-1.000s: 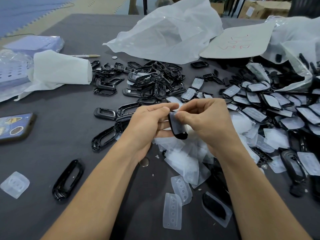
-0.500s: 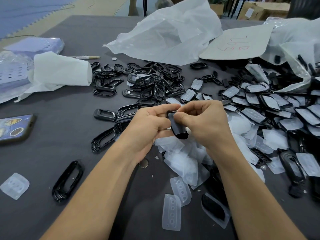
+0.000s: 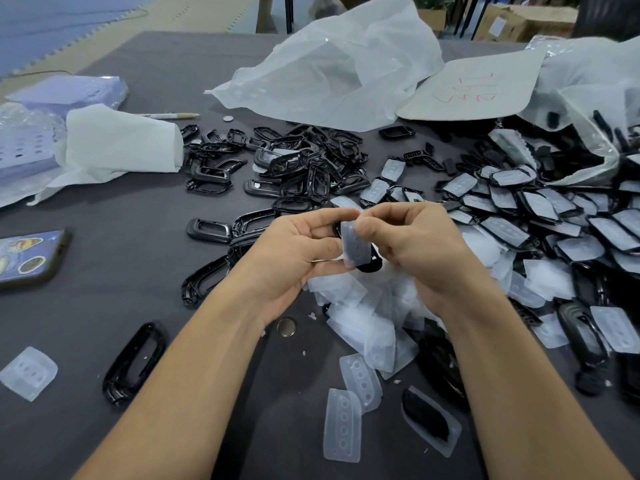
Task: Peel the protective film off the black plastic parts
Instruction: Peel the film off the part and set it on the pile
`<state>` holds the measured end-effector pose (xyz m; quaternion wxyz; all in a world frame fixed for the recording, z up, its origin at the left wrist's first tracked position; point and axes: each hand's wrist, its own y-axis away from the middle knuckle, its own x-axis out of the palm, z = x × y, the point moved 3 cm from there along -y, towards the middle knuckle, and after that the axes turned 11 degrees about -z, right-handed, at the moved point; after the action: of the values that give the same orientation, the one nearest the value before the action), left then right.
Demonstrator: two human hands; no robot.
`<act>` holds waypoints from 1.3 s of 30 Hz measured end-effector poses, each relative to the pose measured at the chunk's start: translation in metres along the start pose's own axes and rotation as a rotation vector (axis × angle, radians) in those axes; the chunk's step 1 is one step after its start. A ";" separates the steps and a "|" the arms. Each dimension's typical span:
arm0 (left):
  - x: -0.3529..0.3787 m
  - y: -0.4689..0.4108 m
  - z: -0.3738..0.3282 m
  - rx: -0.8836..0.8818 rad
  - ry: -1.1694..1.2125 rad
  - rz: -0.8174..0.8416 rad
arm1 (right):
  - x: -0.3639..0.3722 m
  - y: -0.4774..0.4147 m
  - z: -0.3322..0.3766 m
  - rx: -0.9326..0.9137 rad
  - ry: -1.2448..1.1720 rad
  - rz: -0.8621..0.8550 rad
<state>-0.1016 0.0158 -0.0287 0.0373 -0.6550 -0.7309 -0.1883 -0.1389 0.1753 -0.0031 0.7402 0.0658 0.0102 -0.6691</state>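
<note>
The left hand [image 3: 294, 251] grips a black plastic part [image 3: 373, 264], fingers curled round it. The right hand [image 3: 415, 244] pinches the translucent film [image 3: 355, 242] at the part's top edge. Below the part lies a heap of peeled films [image 3: 360, 317], to its right film-covered parts [image 3: 554, 216], and beyond it bare black frames [image 3: 304, 161].

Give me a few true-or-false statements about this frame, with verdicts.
1. The left hand holds a black part while the right hand pinches its film. True.
2. The phone lies to the right of the hands. False: it lies at the left edge of the table.
3. Peeled films are piled on the table just below the hands. True.
4. The pen is in the right hand. False: it lies on the table beyond the white cloth.
</note>
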 end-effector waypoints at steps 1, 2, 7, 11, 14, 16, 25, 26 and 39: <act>0.000 0.000 0.000 0.004 -0.002 -0.002 | 0.002 0.000 -0.001 -0.025 0.045 -0.020; 0.001 0.000 -0.001 0.008 -0.003 -0.004 | 0.004 0.000 -0.002 -0.056 0.101 -0.050; 0.001 0.000 -0.001 0.018 -0.025 -0.031 | 0.009 0.001 -0.005 -0.226 0.321 -0.225; 0.002 0.001 -0.001 0.014 -0.020 -0.047 | 0.008 0.003 -0.002 -0.292 0.336 -0.307; 0.002 0.002 -0.001 0.015 -0.018 -0.043 | 0.008 0.003 -0.001 -0.299 0.326 -0.309; 0.001 0.003 -0.002 0.023 -0.025 -0.042 | 0.008 0.003 -0.001 -0.301 0.322 -0.319; 0.006 0.006 -0.002 0.063 -0.021 -0.111 | 0.011 0.002 -0.004 -0.257 0.424 -0.209; 0.007 0.007 -0.002 0.059 0.000 -0.121 | 0.011 0.002 -0.004 -0.242 0.424 -0.195; 0.000 0.006 -0.006 0.107 -0.043 -0.311 | 0.002 0.000 -0.002 -0.145 0.154 -0.099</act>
<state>-0.0968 0.0147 -0.0218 0.0270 -0.5350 -0.8330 -0.1384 -0.1383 0.1740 -0.0049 0.7062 0.0627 0.1185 -0.6952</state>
